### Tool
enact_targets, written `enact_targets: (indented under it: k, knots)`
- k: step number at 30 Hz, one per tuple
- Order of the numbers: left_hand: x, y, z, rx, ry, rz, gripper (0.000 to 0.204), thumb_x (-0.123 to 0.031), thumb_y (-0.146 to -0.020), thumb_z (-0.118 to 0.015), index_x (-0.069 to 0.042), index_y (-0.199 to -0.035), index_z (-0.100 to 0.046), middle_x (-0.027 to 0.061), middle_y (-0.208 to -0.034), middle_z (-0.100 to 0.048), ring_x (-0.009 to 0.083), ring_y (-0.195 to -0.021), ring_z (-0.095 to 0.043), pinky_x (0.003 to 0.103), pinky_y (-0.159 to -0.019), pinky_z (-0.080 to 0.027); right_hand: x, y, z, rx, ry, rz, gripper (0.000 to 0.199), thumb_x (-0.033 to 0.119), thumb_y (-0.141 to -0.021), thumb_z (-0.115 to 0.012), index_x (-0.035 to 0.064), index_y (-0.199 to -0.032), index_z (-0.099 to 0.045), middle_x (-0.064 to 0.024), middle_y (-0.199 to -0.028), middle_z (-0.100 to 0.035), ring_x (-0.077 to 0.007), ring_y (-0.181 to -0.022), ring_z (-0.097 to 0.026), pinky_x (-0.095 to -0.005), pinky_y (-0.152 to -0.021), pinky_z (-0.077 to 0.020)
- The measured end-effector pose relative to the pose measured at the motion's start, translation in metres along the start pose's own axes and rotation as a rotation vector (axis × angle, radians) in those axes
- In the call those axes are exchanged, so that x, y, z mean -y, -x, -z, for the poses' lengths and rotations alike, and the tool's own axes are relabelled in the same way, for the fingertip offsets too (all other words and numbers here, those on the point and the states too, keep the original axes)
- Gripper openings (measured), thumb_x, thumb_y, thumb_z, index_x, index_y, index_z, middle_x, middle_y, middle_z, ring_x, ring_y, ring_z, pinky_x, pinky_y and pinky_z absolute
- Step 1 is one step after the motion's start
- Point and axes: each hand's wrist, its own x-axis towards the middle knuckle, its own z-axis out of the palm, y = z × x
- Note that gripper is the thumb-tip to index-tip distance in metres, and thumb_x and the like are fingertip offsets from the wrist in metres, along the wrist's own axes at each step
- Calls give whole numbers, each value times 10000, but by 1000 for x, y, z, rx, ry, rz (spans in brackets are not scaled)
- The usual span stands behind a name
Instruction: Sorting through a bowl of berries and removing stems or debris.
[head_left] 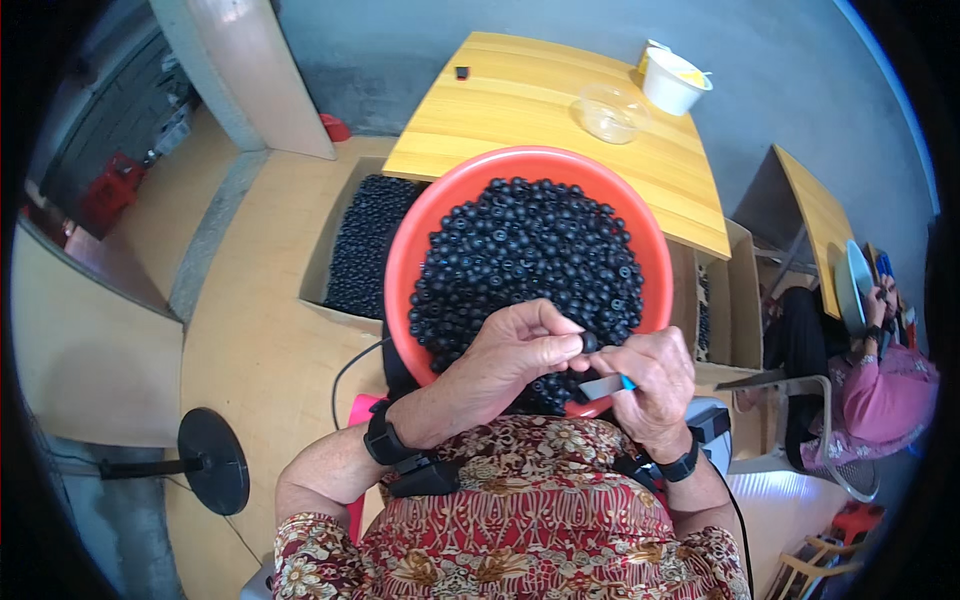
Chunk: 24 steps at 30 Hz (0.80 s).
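patterned shirt [520,500] below; left grip [525,345] pinches a black bead [589,342], right grip [652,385] clasps a blade [602,387].

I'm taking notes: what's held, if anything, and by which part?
Left grip: black bead, by its side; right grip: grey blade, near its blue end.
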Motion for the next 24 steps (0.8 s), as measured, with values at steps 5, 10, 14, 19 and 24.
enact_targets:
  k: [5,10,14,19,24]
  knots:
    - [-86,7,7,-355,-359,-449,59,-85,-938,-671,-57,-970,-630,81,-883,-707,146,-815,-688,271,-746,-541,-7,-1,3,-24,28,-80,296,-44,-670,-758,59,-938,-689,-70,-845,-671,-250,-736,-609,-365,-647,-489]
    - [-164,22,99,-629,-492,-710,137,-59,-908,-717,-46,-1022,-641,70,-944,-716,148,-831,-705,211,-767,-549,-12,-1,1,-54,43,-131,286,-47,-678,-763,51,-936,-688,-89,-852,-666,-269,-760,-616,-373,-659,-486]
    - [-168,26,179,-854,-647,-463,264,-74,-922,-695,-45,-1181,-651,89,-1107,-690,141,-986,-661,237,-862,-525,-14,-1,0,-18,79,-167,307,-53,-685,-759,39,-971,-694,-104,-879,-657,-276,-788,-618,-377,-692,-490]
    - [-144,13,167,-883,-925,-667,311,-47,-921,-667,-62,-1231,-654,77,-1164,-666,137,-1061,-622,267,-900,-511,-19,-1,2,-47,50,-281,206,19,-789,-717,-9,-976,-637,-156,-918,-635,-328,-824,-613,-399,-733,-496]
    - [-94,-13,50,-427,-1308,-575,180,-33,-899,-668,-18,-1077,-692,45,-968,-700,147,-879,-664,285,-799,-538,-30,0,8,-125,-2,-338,133,79,-898,-681,-18,-979,-638,-160,-929,-643,-306,-836,-621,-387,-745,-501]
